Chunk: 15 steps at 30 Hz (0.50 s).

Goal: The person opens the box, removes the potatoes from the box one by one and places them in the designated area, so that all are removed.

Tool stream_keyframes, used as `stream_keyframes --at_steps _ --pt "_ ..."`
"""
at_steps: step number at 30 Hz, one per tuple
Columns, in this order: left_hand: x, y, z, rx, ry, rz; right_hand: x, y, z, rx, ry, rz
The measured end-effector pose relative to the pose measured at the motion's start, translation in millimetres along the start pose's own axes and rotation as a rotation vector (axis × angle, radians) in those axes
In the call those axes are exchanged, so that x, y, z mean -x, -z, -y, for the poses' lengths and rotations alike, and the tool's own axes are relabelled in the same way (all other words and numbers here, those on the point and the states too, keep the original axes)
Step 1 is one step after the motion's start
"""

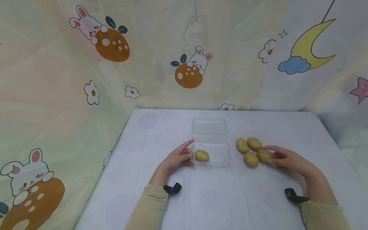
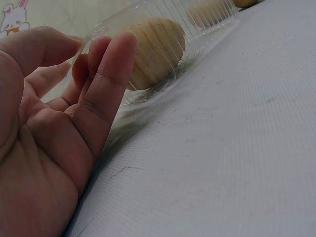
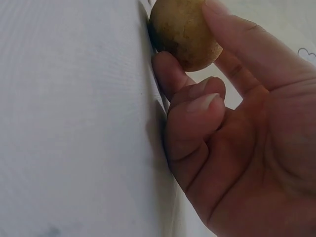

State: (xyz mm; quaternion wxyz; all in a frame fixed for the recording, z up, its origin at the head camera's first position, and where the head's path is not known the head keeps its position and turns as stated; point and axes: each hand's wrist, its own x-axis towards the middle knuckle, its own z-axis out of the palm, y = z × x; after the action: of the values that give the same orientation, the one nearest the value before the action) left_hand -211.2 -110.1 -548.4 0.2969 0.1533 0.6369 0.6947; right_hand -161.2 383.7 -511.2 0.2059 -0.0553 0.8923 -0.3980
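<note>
A clear plastic clamshell box lies with its lid folded back, and one potato sits in the left of its base. At the box's left side, my left hand rests against the edge, index finger stretched toward the hinge. Its other fingers bend loosely beside the clear wall in the left wrist view; no firm grip shows. My right hand has thumb and fingers around a potato, the rightmost of a cluster. That potato appears low at the table surface.
Several other potatoes lie close together right of the box, among them a left one, a back one and a front one. All stand on a white-covered table. Printed fabric hangs behind it.
</note>
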Motion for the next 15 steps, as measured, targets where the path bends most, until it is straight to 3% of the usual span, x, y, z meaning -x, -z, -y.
stream_keyframes --at_steps 15 --pt "-0.3 -0.4 -0.9 -0.003 0.008 -0.002 -0.2 -1.5 -3.0 -0.012 0.006 0.019"
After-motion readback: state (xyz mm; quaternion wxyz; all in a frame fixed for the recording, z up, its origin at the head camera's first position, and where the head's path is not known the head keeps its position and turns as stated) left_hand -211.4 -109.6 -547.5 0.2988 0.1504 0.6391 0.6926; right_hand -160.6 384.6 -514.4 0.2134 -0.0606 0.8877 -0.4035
